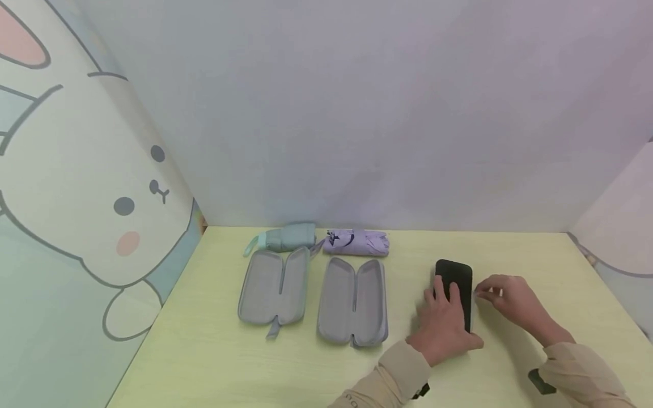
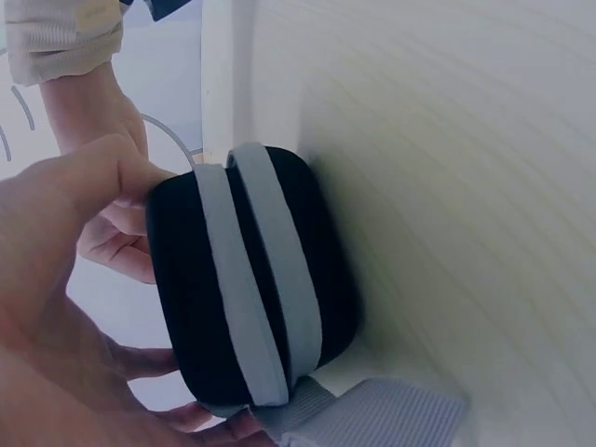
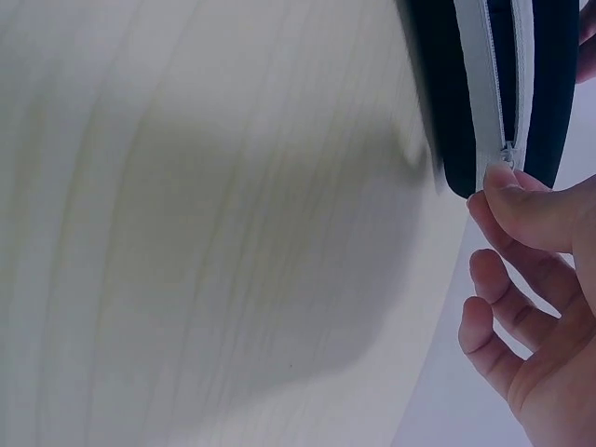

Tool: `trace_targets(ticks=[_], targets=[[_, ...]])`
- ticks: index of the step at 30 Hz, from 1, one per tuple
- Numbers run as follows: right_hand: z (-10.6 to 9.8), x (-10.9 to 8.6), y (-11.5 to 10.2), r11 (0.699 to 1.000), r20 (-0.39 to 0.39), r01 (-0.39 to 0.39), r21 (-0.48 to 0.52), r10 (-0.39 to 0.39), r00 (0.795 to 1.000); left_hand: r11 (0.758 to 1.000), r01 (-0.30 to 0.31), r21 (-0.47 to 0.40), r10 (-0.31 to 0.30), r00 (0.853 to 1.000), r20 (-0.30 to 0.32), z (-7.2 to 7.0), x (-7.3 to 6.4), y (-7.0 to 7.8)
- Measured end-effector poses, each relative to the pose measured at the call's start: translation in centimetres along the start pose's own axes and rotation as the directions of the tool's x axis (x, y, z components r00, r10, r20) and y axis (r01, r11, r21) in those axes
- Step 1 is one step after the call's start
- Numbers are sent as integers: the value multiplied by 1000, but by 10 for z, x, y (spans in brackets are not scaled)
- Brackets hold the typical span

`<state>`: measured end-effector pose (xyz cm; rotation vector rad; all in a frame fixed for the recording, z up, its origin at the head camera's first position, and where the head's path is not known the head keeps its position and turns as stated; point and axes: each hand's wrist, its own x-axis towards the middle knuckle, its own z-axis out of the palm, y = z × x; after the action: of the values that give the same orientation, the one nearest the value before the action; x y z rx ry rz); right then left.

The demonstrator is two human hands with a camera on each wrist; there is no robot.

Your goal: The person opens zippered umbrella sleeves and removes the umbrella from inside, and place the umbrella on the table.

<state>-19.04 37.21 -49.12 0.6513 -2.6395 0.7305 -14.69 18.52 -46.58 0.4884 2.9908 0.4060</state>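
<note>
A black zip case (image 1: 454,271) with a pale grey zipper band lies on the right part of the table. My left hand (image 1: 441,328) holds it from above, thumb at the near end and fingers over its top and far left side. In the left wrist view, the two grey bands of the case (image 2: 191,289) stand slightly apart, and a grey ribbed strap (image 2: 382,414) hangs from one end. At the case's right side, my right hand (image 1: 512,297) pinches the zipper pull (image 3: 507,158) between thumb and forefinger; its other fingers curl loosely. The pull is mostly covered.
Two grey cases lie spread open, one at left (image 1: 261,289) and one at the middle (image 1: 338,303). Behind them, by the back wall, are a folded grey-green umbrella (image 1: 297,237) and a folded purple umbrella (image 1: 359,242). Walls border the pale wooden table (image 1: 245,368).
</note>
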Motion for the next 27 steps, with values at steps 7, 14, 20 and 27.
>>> trace_targets(ticks=[7, 14, 20, 27], targets=[[-1, 0, 2, 1000, -19, -8, -25, 7, 1000, 1000, -18, -16, 19, 999, 45, -4, 0, -5], [-2, -2, 4, 999, -37, -7, -38, 5, 999, 997, -75, 30, 74, 996, 44, -4, 0, -9], [-1, -5, 11, 998, -56, -17, -57, 13, 998, 994, -88, 60, 85, 995, 50, -3, 0, -10], [-3, -9, 24, 997, -76, -31, -76, 25, 997, 989, -109, 99, 106, 994, 35, -5, 0, -12]])
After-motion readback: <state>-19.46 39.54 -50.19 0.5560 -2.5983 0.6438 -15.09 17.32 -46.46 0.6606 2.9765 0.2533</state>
